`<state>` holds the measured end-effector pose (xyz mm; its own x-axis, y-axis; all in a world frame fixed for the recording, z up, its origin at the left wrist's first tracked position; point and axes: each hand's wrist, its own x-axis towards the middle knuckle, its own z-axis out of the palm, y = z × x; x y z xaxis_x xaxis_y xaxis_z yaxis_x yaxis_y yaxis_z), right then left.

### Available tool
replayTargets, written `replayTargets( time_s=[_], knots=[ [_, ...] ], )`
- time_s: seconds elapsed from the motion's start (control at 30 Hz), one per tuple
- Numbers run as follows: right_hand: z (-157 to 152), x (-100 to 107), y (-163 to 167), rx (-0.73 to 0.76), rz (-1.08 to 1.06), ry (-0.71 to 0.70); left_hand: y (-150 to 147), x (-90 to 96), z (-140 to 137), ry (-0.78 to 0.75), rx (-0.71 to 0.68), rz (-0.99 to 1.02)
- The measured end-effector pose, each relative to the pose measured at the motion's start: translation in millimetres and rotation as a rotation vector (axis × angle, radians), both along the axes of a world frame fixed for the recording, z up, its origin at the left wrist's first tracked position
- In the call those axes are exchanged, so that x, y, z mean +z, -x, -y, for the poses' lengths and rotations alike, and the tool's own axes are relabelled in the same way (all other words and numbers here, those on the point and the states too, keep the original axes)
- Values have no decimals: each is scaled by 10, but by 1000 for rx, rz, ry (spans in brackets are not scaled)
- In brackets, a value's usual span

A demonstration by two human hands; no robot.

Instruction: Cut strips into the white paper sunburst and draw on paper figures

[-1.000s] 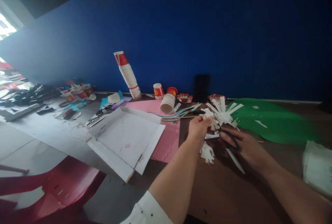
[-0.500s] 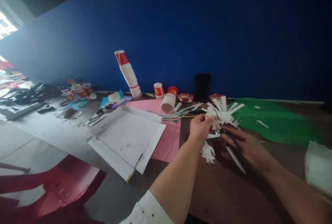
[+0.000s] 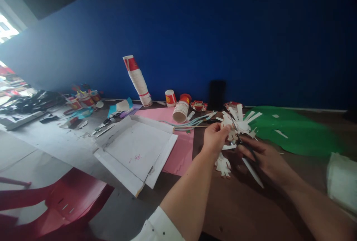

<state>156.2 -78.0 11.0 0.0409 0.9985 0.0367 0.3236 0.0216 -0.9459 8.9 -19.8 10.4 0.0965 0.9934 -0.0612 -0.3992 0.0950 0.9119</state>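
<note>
Blue wall (image 3: pixel 181 40): spans the background behind a dark table (image 3: pixel 245 211).
Red chair (image 3: pixel 75 196): stands at the lower left, beside the table.
White tray (image 3: pixel 136 151): shallow, marked in red, partly over pink paper (image 3: pixel 178 159).
Cup stack (image 3: pixel 138 82): tall and leaning, near the wall.
Left hand (image 3: pixel 215 137): thumb and fingers closed in a pinch on a white paper cutout (image 3: pixel 229 131).
Second cutout (image 3: pixel 223 165): lies on the table, just below the held one.
White strips (image 3: pixel 240 116): fan out just beyond the held cutout.
Scissors (image 3: pixel 245 147): dark-handled, pointing toward the held cutout; the blade gap cannot be told.
Right hand (image 3: pixel 263 155): fingers curled around the scissors' handles.
Green sheet (image 3: pixel 292 133): lies beyond the right hand, bearing white scraps (image 3: pixel 280 133).
White bundle (image 3: pixel 341 181): blurred, at the far right.
</note>
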Motion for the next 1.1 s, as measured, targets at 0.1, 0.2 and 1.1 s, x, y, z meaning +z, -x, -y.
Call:
replayTargets(
  time_s=[0.1,0.2,1.1],
  knots=[
    [14,11,1,18,-4,5,-5,-16,-11,-5,-7,12],
    [20,27,9,30,-7,-21,-3,-10,-10,1,0,3],
    [-44,-85,-41,-13,130,-91,-27,95,59,70,19,-23]
  ],
)
